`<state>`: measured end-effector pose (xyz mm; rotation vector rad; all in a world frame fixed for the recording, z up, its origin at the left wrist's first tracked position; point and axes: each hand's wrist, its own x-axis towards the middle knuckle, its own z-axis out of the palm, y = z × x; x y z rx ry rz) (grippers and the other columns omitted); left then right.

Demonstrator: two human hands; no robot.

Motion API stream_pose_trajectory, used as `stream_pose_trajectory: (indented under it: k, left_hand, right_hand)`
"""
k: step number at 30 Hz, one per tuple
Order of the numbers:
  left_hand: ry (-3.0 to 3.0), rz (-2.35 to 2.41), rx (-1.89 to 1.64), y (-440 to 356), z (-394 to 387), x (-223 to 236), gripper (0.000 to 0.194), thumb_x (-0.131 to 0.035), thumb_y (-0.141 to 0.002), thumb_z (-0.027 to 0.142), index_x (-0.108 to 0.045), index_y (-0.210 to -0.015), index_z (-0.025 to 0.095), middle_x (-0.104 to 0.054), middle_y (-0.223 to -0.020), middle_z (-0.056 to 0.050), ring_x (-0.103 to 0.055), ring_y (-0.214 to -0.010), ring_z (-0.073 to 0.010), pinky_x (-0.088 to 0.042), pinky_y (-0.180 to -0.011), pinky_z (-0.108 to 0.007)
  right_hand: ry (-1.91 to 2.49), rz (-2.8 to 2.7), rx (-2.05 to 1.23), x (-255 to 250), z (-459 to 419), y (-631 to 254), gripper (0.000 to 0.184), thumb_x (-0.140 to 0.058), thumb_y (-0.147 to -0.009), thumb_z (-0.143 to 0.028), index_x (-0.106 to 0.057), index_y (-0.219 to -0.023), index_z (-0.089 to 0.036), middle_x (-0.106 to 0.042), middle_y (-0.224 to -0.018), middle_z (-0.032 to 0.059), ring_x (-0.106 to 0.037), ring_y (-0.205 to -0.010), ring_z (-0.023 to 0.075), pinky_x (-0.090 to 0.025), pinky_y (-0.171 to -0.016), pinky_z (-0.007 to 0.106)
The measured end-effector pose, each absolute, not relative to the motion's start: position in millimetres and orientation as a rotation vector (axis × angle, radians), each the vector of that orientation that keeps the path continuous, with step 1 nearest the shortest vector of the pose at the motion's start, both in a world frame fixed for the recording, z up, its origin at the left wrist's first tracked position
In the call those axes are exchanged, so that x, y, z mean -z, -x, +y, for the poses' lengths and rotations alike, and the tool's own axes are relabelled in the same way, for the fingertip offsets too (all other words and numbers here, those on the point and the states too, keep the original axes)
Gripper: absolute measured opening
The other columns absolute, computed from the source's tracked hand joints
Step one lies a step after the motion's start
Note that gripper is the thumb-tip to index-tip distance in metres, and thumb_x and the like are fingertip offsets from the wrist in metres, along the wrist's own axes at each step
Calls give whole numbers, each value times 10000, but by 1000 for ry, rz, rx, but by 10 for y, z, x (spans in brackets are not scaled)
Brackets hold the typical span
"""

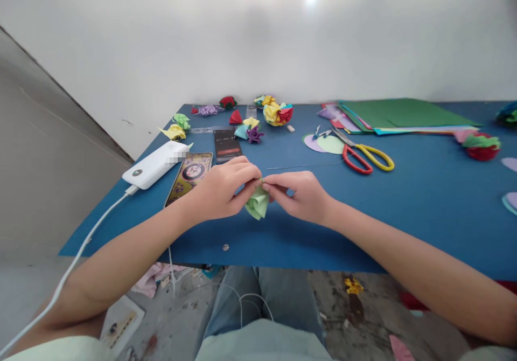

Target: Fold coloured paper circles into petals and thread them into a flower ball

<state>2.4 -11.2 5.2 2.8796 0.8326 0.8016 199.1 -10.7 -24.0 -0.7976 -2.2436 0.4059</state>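
A light green folded paper flower [257, 205] hangs below my fingers, over the front part of the blue table. My left hand [228, 186] is closed on it from the left, fingers bent over its top. From the right, my right hand [302, 195] pinches at the same gathered top with thumb and forefinger; the tiny bit between them is hard to make out. Just behind my hands a thin wire or thread [294, 166] runs across the table towards the scissors [365, 156], which have one red and one yellow handle.
Left of my hands are a white power bank [155, 164] with a cable, a patterned phone [189, 175] and a dark phone [226, 144]. Paper flowers [278, 114] stand along the back. Coloured sheets [399, 114] and paper ovals [331, 144] lie at the right. The table's front edge is near my lap.
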Motion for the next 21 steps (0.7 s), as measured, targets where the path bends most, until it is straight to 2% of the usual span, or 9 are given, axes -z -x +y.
stream_pose_trajectory:
  k: [7,13,21]
  left_hand:
    - [-2906,845,-791,-29,-94,-30,111,-418,-861,189,-498,-791,155,-536,-706,-32,-456,-728,-146,-398,-669,-257]
    - [-2851,848,-727,-22,-101,-63,105,-397,-861,174,-487,-813,153,-532,-733,-40,-454,-732,-150,-390,-660,-260]
    - [-2872,859,-695,-26,-114,-56,112,-387,-853,167,-489,-808,155,-520,-705,-39,-448,-709,-153,-389,-653,-271]
  right_hand:
    - [731,-2318,-244,275,-117,-2008,225,-424,-869,-226,-626,-803,-152,-606,-651,24,-481,-546,84,-371,-559,195]
    - [765,-2280,-386,224,-138,-1991,224,-429,-865,-225,-627,-784,-157,-601,-644,9,-447,-522,68,-353,-532,180]
    - [834,-2202,-578,171,-127,-1976,208,-495,-823,-229,-684,-781,-153,-640,-646,-2,-501,-537,72,-382,-537,182]
